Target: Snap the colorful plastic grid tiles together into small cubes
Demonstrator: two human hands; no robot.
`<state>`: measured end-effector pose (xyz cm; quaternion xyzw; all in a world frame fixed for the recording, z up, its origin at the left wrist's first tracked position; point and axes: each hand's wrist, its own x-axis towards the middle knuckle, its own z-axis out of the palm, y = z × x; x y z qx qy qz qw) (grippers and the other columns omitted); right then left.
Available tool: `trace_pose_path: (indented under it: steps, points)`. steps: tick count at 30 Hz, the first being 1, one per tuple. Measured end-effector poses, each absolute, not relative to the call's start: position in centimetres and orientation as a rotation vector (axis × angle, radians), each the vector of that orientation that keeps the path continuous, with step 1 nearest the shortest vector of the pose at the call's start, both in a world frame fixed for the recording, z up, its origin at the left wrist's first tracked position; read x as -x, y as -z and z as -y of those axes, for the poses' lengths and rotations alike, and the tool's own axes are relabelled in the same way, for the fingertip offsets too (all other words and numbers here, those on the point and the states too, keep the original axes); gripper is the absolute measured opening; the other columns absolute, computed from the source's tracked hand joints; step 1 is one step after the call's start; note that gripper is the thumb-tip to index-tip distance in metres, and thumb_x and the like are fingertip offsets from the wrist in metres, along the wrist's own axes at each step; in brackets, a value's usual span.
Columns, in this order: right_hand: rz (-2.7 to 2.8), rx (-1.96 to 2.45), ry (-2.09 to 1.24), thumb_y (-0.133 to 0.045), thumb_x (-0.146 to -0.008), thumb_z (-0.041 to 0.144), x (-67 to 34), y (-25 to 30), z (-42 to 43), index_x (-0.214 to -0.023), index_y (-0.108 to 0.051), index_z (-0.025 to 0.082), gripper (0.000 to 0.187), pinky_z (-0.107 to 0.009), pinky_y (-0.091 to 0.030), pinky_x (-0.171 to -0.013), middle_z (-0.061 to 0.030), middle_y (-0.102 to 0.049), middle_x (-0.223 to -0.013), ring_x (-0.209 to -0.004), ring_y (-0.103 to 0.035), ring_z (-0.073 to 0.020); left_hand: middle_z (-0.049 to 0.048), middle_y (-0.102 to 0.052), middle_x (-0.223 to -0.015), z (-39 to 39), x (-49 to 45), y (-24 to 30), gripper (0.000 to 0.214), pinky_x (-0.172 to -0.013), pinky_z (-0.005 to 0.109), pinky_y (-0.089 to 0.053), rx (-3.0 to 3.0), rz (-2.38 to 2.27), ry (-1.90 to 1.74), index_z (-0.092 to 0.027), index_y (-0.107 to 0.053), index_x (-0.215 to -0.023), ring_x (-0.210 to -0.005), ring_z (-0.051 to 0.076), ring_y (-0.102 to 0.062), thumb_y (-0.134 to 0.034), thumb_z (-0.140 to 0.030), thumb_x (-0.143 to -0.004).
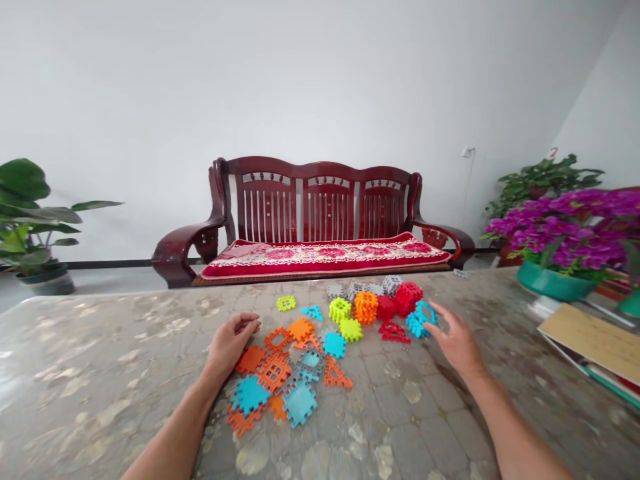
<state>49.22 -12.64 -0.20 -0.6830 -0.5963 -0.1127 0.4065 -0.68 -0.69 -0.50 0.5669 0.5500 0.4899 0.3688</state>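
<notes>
Several flat toothed plastic tiles in orange, blue and grey lie in a loose pile (283, 373) on the marble-patterned table (100, 373). My left hand (229, 341) rests at the pile's left edge with its fingers curled, and nothing shows in them. Beyond the pile stand built cubes: a yellow-green cube (340, 309), an orange cube (366, 307), a red cube (407, 298) and grey cubes (373, 288). My right hand (453, 335) has its fingers spread and touches a blue piece (419, 319) beside the red cube.
A dark wooden bench (320, 220) with a red cushion stands behind the table. A teal pot of purple flowers (555, 280) and a stack of books (595, 343) sit at the table's right. A green plant (30, 227) stands on the floor at left.
</notes>
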Motion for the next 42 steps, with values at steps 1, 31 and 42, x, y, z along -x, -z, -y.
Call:
trace_pose_path:
  steps: [1, 31, 42]
  points:
    - [1.499, 1.743, 0.263, -0.055, -0.080, 0.048, -49.8, 0.4, 12.6, -0.124, -0.059, 0.024, 0.051, -0.044, -0.045, -0.096, -0.0095, -0.067, -0.118, -0.107, -0.061, -0.0271, 0.0024, -0.072, -0.071, 0.6, 0.7, 0.5, 0.055, -0.069, 0.030, -0.053, -1.453, -1.409, -1.248, -0.018, -0.065, -0.085, -0.074, 0.021, -0.069, -0.072, -0.064, -0.054]
    - [1.403, 2.194, 0.145, -0.057, -0.080, 0.040, -46.4, 1.5, 11.5, -0.141, -0.038, 0.012, 0.070, -0.041, -0.045, -0.093, -0.0183, -0.059, -0.129, -0.112, -0.059, -0.0311, 0.0022, -0.072, -0.072, 0.3, 1.1, 0.9, 0.052, -0.064, 0.028, -0.050, -1.557, -1.476, -1.147, -0.018, -0.067, -0.087, -0.071, 0.020, -0.067, -0.068, -0.062, -0.059]
    - [1.423, 2.211, 0.246, -0.059, -0.078, 0.037, -46.2, 1.6, 11.5, -0.140, -0.037, 0.008, 0.072, -0.039, -0.046, -0.091, -0.0201, -0.063, -0.120, -0.107, -0.061, -0.0306, 0.0016, -0.071, -0.071, 0.1, 1.3, 1.3, 0.048, -0.063, 0.028, -0.048, -1.596, -1.487, -1.129, -0.018, -0.067, -0.088, -0.069, 0.020, -0.065, -0.067, -0.059, -0.063]
